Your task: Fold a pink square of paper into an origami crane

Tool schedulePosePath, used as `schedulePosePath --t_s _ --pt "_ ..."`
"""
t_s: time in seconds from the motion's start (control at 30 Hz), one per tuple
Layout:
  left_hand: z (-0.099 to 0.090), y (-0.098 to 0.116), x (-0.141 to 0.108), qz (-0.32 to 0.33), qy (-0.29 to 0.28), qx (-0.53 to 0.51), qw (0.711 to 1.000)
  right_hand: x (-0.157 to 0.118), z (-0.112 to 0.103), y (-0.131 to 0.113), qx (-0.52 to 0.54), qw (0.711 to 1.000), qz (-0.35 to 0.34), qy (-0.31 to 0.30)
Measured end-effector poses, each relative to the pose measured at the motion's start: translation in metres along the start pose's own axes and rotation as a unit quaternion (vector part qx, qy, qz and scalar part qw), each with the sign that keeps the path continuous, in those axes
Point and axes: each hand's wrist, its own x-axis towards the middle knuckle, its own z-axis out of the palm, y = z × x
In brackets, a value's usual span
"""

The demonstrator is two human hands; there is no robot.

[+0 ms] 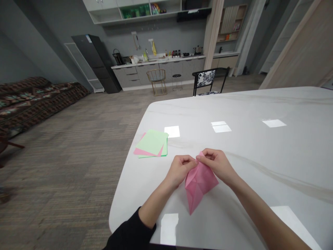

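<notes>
My left hand (pixel 180 170) and my right hand (pixel 214 164) meet at the top of a folded sheet of pink origami paper (pixel 199 184), pinching its upper corner between their fingertips. The paper is creased into a kite-like shape, its lower point resting on or just above the white marble table (pixel 234 114). To the left lies a loose stack of green and pink paper sheets (pixel 152 143), apart from both hands.
A dark sleeve covers my left forearm at the lower edge. Beyond the table's rounded corner are a carpeted floor, a patterned sofa at left, chairs, a stool, a black refrigerator and a kitchen counter with cabinets.
</notes>
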Motion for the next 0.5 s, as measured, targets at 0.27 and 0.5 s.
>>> schedulePosePath --t_s 0.27,0.5 --pt "-0.01 0.013 -0.001 -0.021 -0.031 -0.055 0.998 0.004 -0.008 0.004 -0.016 0.988 -0.024 0.151" --pt "-0.029 0.04 -0.01 0.013 -0.116 0.11 0.987 -0.001 -0.01 -0.001 -0.082 0.977 -0.014 0.198"
